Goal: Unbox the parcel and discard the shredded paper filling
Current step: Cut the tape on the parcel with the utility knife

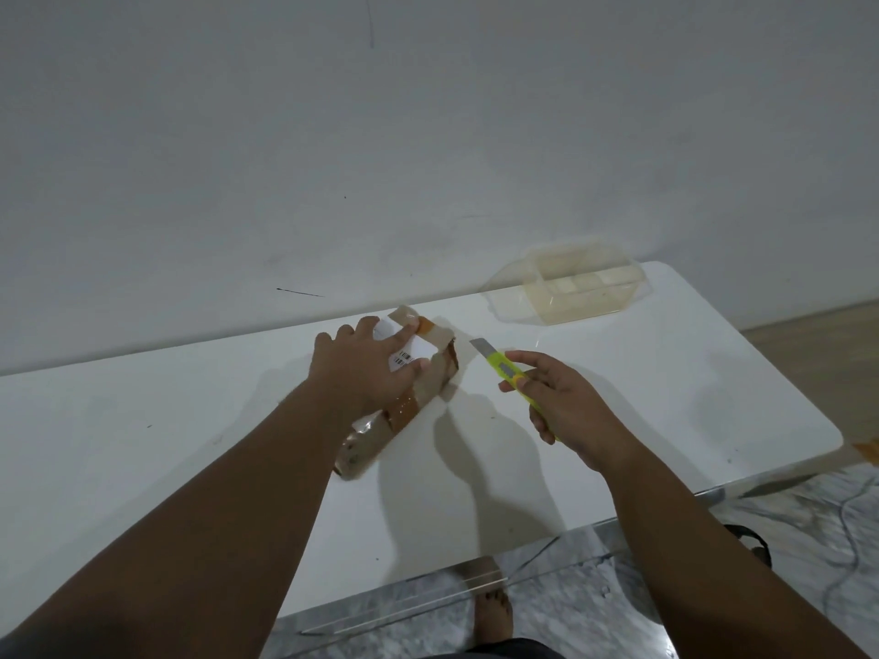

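Note:
A small brown cardboard parcel [430, 380], wrapped in shiny brown tape and bearing a white barcode label, lies on the white table [190, 444]. My left hand [366, 368] presses flat on top of it, fingers spread over the label. My right hand [566, 406] is just right of the parcel and holds a yellow-green utility knife [505, 368]. The knife's blade is extended, points up and left toward the parcel's far end, and stays a short way off the cardboard. No shredded paper shows.
A clear plastic container [578, 290] stands at the table's far right corner, near the white wall. The table's right edge and near edge drop to a marble-patterned floor, where a bare foot [494, 611] and a dark cable [851, 539] show.

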